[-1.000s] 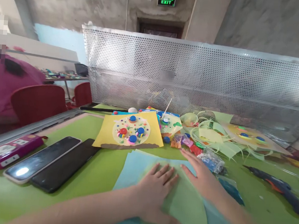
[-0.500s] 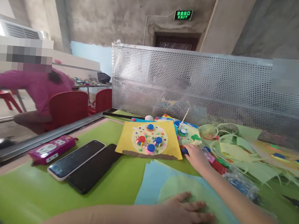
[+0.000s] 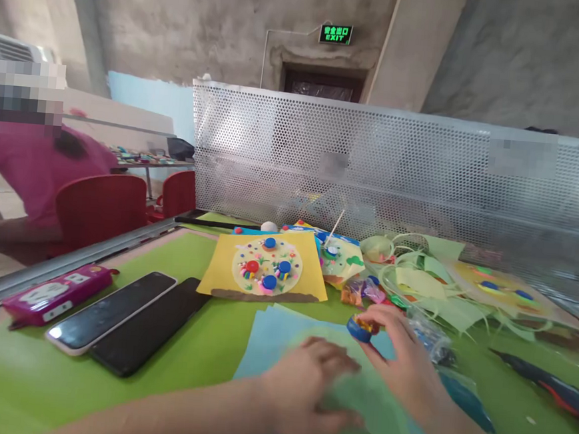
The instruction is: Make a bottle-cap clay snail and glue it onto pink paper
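Note:
My right hand [image 3: 405,363] pinches a small blue bottle cap [image 3: 360,329] with orange and red clay in it, held just above a pale green paper circle [image 3: 355,396] that lies on a light blue sheet [image 3: 269,342]. My left hand [image 3: 306,385] rests on the green circle with its fingers loosely curled and nothing in them. Beyond the sheets lies a yellow card [image 3: 265,268] carrying a round collage with blue caps and coloured clay bits.
Two phones [image 3: 131,318] and a pink case [image 3: 53,285] lie on the green table at the left. Clay packets [image 3: 364,291], green paper strips [image 3: 429,281] and a glue gun [image 3: 547,384] are at the right. A perforated metal screen [image 3: 398,165] stands behind. A person in pink [image 3: 32,170] sits at the far left.
My right hand reached out to the clay pile beside the yellow card, then came back holding the blue cap over the green circle. My left hand stayed on the paper.

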Available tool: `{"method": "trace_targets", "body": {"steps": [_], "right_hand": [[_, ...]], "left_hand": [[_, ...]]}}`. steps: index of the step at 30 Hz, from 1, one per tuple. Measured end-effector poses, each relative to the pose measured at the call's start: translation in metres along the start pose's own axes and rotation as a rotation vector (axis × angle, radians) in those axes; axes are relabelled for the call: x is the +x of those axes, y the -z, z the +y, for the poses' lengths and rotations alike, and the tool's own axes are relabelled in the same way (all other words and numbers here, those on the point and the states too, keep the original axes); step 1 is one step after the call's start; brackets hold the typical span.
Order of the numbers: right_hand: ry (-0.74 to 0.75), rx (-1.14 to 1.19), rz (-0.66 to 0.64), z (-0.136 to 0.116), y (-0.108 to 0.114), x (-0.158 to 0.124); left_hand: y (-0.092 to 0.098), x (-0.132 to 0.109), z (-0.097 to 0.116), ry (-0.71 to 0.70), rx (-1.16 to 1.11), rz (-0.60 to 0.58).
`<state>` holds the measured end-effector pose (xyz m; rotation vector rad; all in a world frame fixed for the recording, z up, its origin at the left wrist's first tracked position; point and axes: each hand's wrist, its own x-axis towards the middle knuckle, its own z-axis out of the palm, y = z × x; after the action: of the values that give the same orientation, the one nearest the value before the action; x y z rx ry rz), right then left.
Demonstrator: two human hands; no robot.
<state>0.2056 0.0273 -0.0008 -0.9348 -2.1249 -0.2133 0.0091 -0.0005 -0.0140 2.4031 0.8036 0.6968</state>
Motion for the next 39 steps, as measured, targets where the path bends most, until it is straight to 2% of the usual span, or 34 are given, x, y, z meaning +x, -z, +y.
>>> {"method": "trace_targets", "body": {"steps": [2, 4, 8, 14, 18, 22, 24, 27, 30, 32, 35, 39], "right_hand": [[0.119, -0.035, 0.053, -0.011, 0.012, -0.012], [0.190, -0.027, 0.039, -0.017, 0.017, -0.020], [0.183, 0.085, -0.108, -0.018, 0.012, -0.029], [0.045, 0.208, -0.247, -0.011, 0.005, -0.033], [0.005, 0.270, -0.263, -0.010, 0.005, -0.033], [-0.192, 0.383, -0.209, -0.012, 0.005, -0.032], [-0.309, 0.486, -0.207, -0.013, 0.004, -0.031], [-0.451, 0.746, -0.275, -0.015, 0.001, -0.030], [-0.542, 1.012, -0.367, -0.016, -0.003, -0.028], [-0.577, 1.104, -0.394, -0.017, -0.004, -0.027], [-0.604, 1.096, -0.380, -0.017, -0.005, -0.026], [-0.640, 0.939, -0.280, -0.006, -0.008, -0.026]], "left_hand": [[0.005, 0.001, 0.003, 0.133, -0.150, 0.168], [0.006, 0.004, 0.005, 0.181, -0.283, 0.258], [0.003, 0.011, 0.008, 0.149, -0.345, 0.233], [0.000, 0.014, 0.003, 0.221, -0.308, 0.230], [0.002, 0.014, -0.004, 0.238, -0.356, 0.198], [0.006, 0.015, -0.005, 0.216, -0.376, 0.212], [0.007, 0.013, -0.005, 0.199, -0.348, 0.239], [0.006, 0.009, -0.006, 0.135, -0.289, 0.255], [0.006, 0.005, -0.009, -0.024, -0.090, 0.275], [0.005, 0.003, -0.012, -0.107, 0.096, 0.300], [0.005, 0.002, -0.011, -0.126, 0.288, 0.307], [0.003, 0.004, -0.008, -0.032, 0.458, 0.206]]}}
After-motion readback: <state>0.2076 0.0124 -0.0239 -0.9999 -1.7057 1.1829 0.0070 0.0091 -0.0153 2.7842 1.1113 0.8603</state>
